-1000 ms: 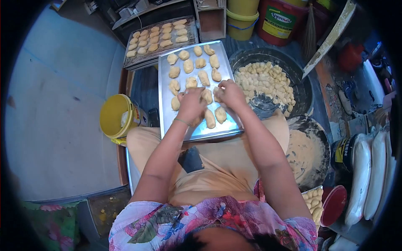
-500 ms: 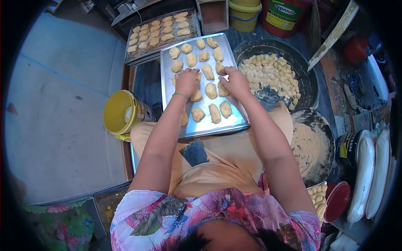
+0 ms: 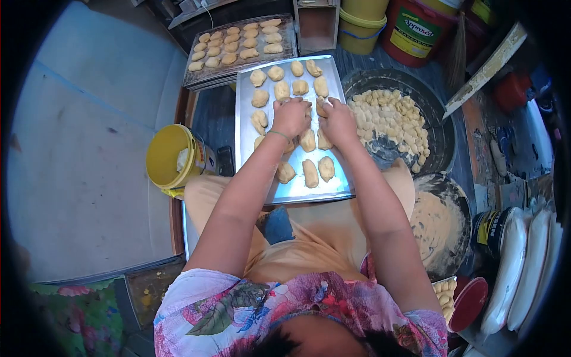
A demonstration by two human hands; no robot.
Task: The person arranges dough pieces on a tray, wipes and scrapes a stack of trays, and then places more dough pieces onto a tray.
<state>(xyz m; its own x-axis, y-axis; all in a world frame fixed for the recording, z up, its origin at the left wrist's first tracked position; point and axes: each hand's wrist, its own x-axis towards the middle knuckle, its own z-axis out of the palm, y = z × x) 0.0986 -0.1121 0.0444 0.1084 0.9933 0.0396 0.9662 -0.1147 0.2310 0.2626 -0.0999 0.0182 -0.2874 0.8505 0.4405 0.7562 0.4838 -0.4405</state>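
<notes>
A silver tray (image 3: 250, 134) with rows of dough pieces rests over my lap. My left hand (image 3: 290, 117) is over the middle of the tray, fingers bent down onto a dough piece that they mostly hide. Just right of it, my right hand (image 3: 338, 121) has its thumb and fingers around a dough piece (image 3: 322, 107) in the right column. Nearer me on the tray lie an oblong dough piece (image 3: 310, 174) and a rounder one (image 3: 326, 169). At the far edge, another dough piece (image 3: 297, 68) lies untouched.
A dark basin (image 3: 440, 134) of small dough lumps stands right of the tray, with a floury pan (image 3: 437, 217) nearer me. A second tray (image 3: 289, 50) of dough pieces is behind left. A yellow bucket (image 3: 169, 157) stands left; a red bucket (image 3: 416, 35) is at the back.
My left hand has moved right, from the left columns to the middle, closer to my right hand. The tray and surroundings appear slightly lower and further right in the view.
</notes>
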